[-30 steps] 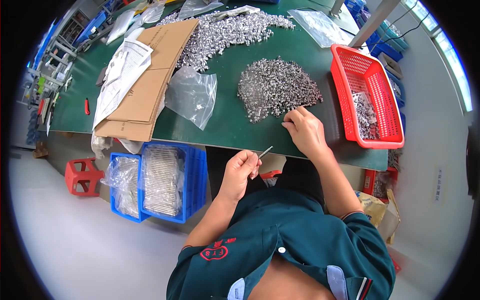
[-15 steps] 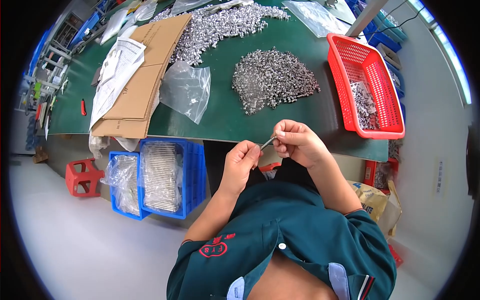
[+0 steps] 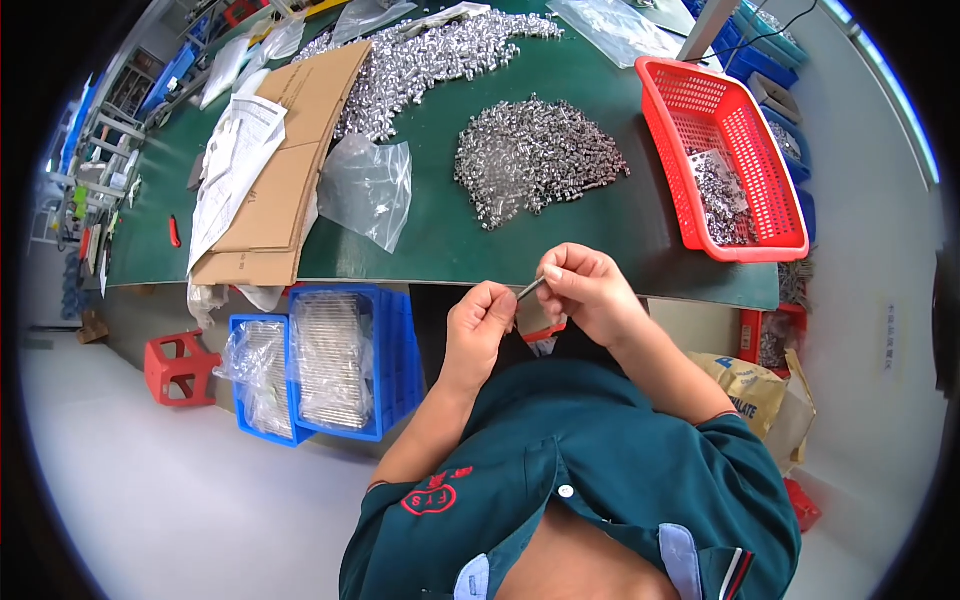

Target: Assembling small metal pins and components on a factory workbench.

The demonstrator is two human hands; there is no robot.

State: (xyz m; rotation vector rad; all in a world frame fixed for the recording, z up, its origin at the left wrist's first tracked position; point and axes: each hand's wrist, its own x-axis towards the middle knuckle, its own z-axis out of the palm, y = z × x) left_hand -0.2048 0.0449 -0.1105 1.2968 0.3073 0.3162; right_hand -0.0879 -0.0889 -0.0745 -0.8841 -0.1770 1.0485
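Note:
In front of my body, at the table's near edge, my left hand [image 3: 480, 328] is closed on a thin grey metal rod [image 3: 529, 289]. The rod slants up to the right. Its upper end meets the pinched thumb and fingers of my right hand [image 3: 592, 295]; any small part between those fingertips is hidden. Beyond my hands, a pile of small shiny metal parts [image 3: 540, 160] lies on the green table [image 3: 440, 255].
A red perforated basket [image 3: 672, 170] with small metal parts stands at right. Flat cardboard [image 3: 275, 195], papers [image 3: 232, 165] and a clear plastic bag [image 3: 368, 190] lie left of the pile. A larger heap of metal pieces [image 3: 420, 75] sits farther back. Blue crates [image 3: 400, 350] stand below left.
The view has shifted slightly. The right fingertips sit a little closer to the left hand, with less of the rod showing between them. Both hands keep their grips.

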